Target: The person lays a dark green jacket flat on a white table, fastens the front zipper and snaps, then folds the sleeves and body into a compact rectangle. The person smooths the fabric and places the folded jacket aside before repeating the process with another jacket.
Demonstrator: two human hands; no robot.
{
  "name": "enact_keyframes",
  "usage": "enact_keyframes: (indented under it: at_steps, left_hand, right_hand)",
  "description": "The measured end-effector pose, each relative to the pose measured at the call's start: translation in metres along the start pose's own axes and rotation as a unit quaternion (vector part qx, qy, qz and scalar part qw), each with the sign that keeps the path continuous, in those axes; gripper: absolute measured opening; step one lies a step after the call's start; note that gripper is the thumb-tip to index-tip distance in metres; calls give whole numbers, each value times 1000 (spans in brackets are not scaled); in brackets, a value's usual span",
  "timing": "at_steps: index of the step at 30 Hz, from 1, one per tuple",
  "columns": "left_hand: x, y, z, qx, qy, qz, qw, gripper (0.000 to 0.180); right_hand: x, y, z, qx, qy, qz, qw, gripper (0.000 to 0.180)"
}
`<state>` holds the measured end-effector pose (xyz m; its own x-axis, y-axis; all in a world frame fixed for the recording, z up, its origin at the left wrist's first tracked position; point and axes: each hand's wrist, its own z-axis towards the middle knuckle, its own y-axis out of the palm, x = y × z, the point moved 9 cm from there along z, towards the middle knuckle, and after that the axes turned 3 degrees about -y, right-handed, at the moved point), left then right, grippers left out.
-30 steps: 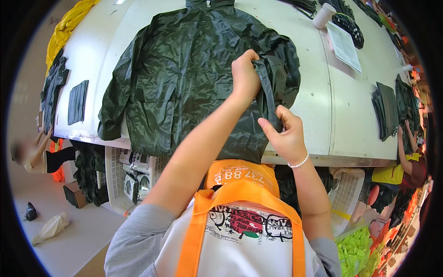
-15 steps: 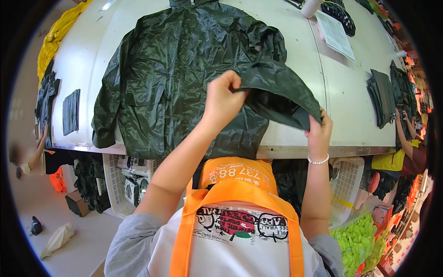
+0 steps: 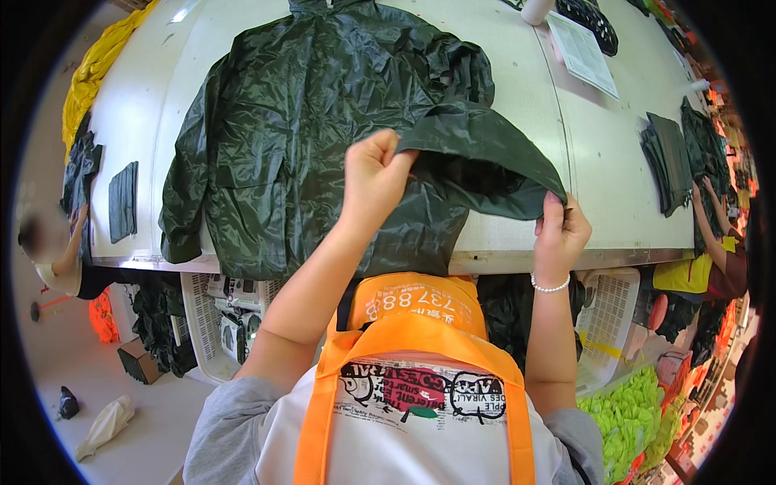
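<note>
A dark green rain jacket (image 3: 299,145) lies spread front up on the white table, its collar at the far edge of view. Over its lower right side I hold up a hood-shaped piece (image 3: 485,137) of the same dark green fabric, with its wide opening facing me. My left hand (image 3: 376,174) is closed on the left end of the rim. My right hand (image 3: 562,226), below a beaded bracelet, pinches the right end. The rim is stretched between both hands. Whether this piece joins the jacket is hidden; it covers the lower part of the jacket's right-side sleeve.
Folded dark green bundles lie on the table at left (image 3: 124,202) and right (image 3: 667,166). A paper sheet (image 3: 582,55) lies far right. White crates (image 3: 202,323) stand below the table edge. People work at both sides. Yellow fabric (image 3: 101,61) hangs at far left.
My left hand has moved slightly left and my right hand slightly right, so the hood-shaped piece's rim is stretched wider. Both hands keep their hold. The person at left has shifted.
</note>
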<state>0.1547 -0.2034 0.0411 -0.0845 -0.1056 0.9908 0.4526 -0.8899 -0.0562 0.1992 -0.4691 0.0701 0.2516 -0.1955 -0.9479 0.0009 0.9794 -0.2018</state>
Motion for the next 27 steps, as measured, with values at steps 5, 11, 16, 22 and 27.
enact_keyframes:
  at_steps: [5,11,16,22,27]
  left_hand:
    - [-40,17,-22,3,-294,-233,927,13]
    - [11,-2,-17,106,57,235,965,22]
    - [46,37,-30,-25,231,219,948,24]
    - [64,31,-37,-12,332,204,921,23]
    - [78,49,-50,-65,414,215,882,26]
  right_hand:
    - [9,0,-11,7,15,16,1000,28]
    - [21,1,-26,10,103,96,990,22]
    - [22,8,-34,-32,124,35,991,29]
    - [-5,-3,-23,-189,3,-72,979,32]
    - [-31,30,-20,-257,41,-60,964,22]
